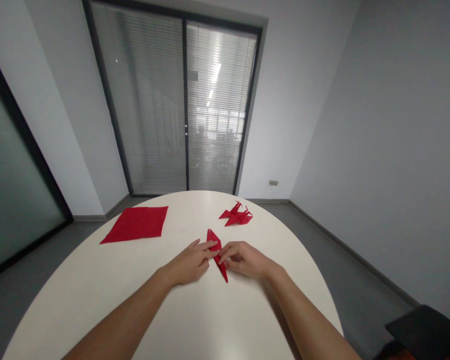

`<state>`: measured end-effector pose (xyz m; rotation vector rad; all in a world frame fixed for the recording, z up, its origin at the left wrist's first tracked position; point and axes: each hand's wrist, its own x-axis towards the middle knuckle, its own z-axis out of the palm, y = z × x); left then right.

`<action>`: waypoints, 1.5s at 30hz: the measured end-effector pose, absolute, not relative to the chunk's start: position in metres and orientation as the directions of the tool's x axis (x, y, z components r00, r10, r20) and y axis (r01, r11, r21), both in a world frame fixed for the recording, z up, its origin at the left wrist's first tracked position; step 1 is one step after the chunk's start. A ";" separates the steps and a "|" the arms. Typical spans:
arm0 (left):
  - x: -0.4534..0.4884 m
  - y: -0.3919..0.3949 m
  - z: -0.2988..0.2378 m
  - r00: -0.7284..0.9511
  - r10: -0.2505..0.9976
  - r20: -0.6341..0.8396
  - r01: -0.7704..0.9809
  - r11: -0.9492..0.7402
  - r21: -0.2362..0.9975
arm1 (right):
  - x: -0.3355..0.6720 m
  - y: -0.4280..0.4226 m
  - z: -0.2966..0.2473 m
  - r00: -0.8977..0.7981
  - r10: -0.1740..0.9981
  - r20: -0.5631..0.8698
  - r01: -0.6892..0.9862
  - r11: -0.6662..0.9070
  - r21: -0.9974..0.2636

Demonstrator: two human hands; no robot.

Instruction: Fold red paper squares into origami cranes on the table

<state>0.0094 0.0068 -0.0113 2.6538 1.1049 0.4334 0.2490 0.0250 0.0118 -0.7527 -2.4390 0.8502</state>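
A narrow, pointed piece of folded red paper (214, 240) lies on the white round table (97, 295) in front of me. My left hand (191, 261) pinches its left side with the fingertips pressed on the fold. Against the paper's right side, my right hand (243, 260) has its fingers curled onto the paper. Both hands meet at the middle of the piece, and its two tips stick out above and below them.
A flat red paper square (137, 223) lies at the table's far left. A finished red folded paper figure (237, 215) sits at the far right of the tabletop. Beyond are a glass door with blinds (180, 105), grey walls, and a dark object (427, 327) at lower right.
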 end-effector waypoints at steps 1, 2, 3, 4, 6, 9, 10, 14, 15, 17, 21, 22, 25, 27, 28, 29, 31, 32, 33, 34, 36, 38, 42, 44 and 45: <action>0.010 0.007 -0.011 0.673 0.718 0.180 0.650 -0.689 0.320 | 0.249 0.026 0.012 -0.759 0.610 0.230 0.338 0.670 -0.662; 0.010 0.006 -0.011 0.674 0.716 0.181 0.650 -0.691 0.317 | 0.249 0.026 0.012 -0.769 0.596 0.232 0.334 0.683 -0.650; 0.010 0.006 -0.011 0.675 0.715 0.183 0.650 -0.693 0.313 | 0.249 0.027 0.011 -0.777 0.584 0.233 0.334 0.697 -0.634; 0.010 0.005 -0.010 0.675 0.715 0.184 0.650 -0.694 0.309 | 0.249 0.028 0.011 -0.783 0.578 0.230 0.341 0.708 -0.619; 0.011 0.004 -0.009 0.675 0.713 0.187 0.651 -0.696 0.303 | 0.249 0.029 0.010 -0.785 0.582 0.214 0.365 0.713 -0.599; 0.012 0.002 -0.007 0.673 0.715 0.191 0.655 -0.695 0.297 | 0.250 0.031 0.009 -0.782 0.594 0.189 0.394 0.706 -0.589; 0.013 0.001 -0.007 0.668 0.719 0.192 0.659 -0.691 0.298 | 0.250 0.032 0.009 -0.786 0.591 0.180 0.397 0.707 -0.586; 0.018 0.000 -0.009 0.597 0.774 0.210 0.697 -0.630 0.343 | 0.253 0.034 0.009 -0.801 0.578 0.156 0.393 0.705 -0.591; 0.021 0.000 -0.010 0.570 0.793 0.217 0.709 -0.608 0.357 | 0.253 0.035 0.009 -0.802 0.579 0.148 0.394 0.699 -0.597; 0.025 -0.002 -0.012 0.519 0.822 0.234 0.734 -0.569 0.371 | 0.255 0.035 0.009 -0.796 0.591 0.127 0.404 0.677 -0.615; 0.034 -0.008 -0.012 0.455 0.848 0.273 0.767 -0.529 0.363 | 0.256 0.034 0.010 -0.775 0.625 0.094 0.420 0.619 -0.663; 0.036 -0.009 -0.011 0.447 0.851 0.276 0.772 -0.523 0.361 | 0.256 0.034 0.010 -0.773 0.628 0.090 0.416 0.609 -0.675; 0.041 -0.013 -0.010 0.417 0.868 0.270 0.789 -0.493 0.367 | 0.257 0.034 0.009 -0.735 0.673 0.088 0.454 0.585 -0.672; 0.043 -0.014 -0.011 0.396 0.880 0.263 0.797 -0.471 0.377 | 0.257 0.036 0.007 -0.672 0.731 0.119 0.516 0.577 -0.633; 0.044 -0.014 -0.011 0.388 0.884 0.259 0.799 -0.463 0.383 | 0.258 0.036 0.006 -0.645 0.750 0.148 0.535 0.581 -0.613; 0.045 -0.015 -0.012 0.383 0.888 0.255 0.800 -0.457 0.389 | 0.258 0.037 0.005 -0.629 0.756 0.180 0.539 0.592 -0.600; 0.046 -0.015 -0.013 0.382 0.890 0.249 0.798 -0.454 0.396 | 0.258 0.038 0.004 -0.639 0.729 0.246 0.499 0.635 -0.590; 0.046 -0.015 -0.013 0.390 0.888 0.243 0.796 -0.458 0.397 | 0.258 0.039 0.003 -0.654 0.704 0.276 0.466 0.663 -0.586; 0.046 -0.015 -0.013 0.405 0.884 0.232 0.791 -0.466 0.397 | 0.258 0.040 0.002 -0.669 0.679 0.303 0.437 0.689 -0.578; 0.045 -0.015 -0.012 0.426 0.878 0.218 0.783 -0.478 0.397 | 0.258 0.040 0.001 -0.678 0.658 0.327 0.416 0.710 -0.568; 0.043 -0.016 -0.011 0.483 0.856 0.188 0.759 -0.515 0.397 | 0.258 0.040 -0.001 -0.682 0.644 0.347 0.406 0.728 -0.553; 0.038 -0.016 -0.008 0.541 0.823 0.175 0.728 -0.562 0.393 | 0.257 0.040 -0.003 -0.661 0.674 0.330 0.441 0.705 -0.556; 0.027 -0.015 -0.006 0.616 0.773 0.152 0.687 -0.621 0.378 | 0.258 0.041 -0.009 -0.626 0.730 0.275 0.501 0.646 -0.576; 0.025 -0.014 -0.007 0.621 0.773 0.128 0.695 -0.619 0.365 | 0.258 0.041 -0.011 -0.627 0.733 0.264 0.505 0.641 -0.578; 0.025 -0.013 -0.008 0.611 0.783 0.119 0.710 -0.608 0.355 | 0.258 0.042 -0.012 -0.628 0.732 0.264 0.506 0.642 -0.577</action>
